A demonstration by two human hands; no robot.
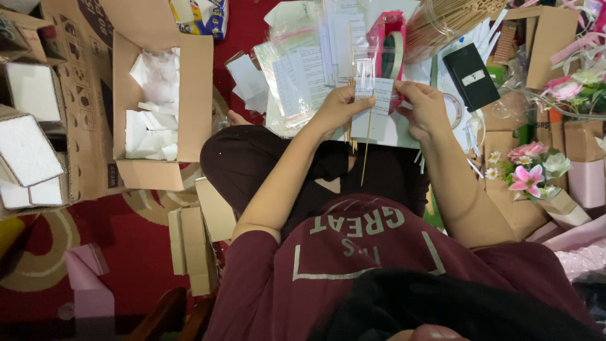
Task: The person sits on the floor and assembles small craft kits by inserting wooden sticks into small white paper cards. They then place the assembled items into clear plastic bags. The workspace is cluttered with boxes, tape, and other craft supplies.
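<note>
A red patterned carpet lies under you, crowded with cardboard boxes and artificial flowers. Over your lap, your left hand and right hand each pinch an edge of a small clear bag; a thin stick hangs below it.

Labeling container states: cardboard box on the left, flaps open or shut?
Open. The cardboard box has its flaps folded outward, and the white crumpled packing paper inside shows from above.

Both hands pinching clear sleeve, thin stick, perhaps bamboo
</note>
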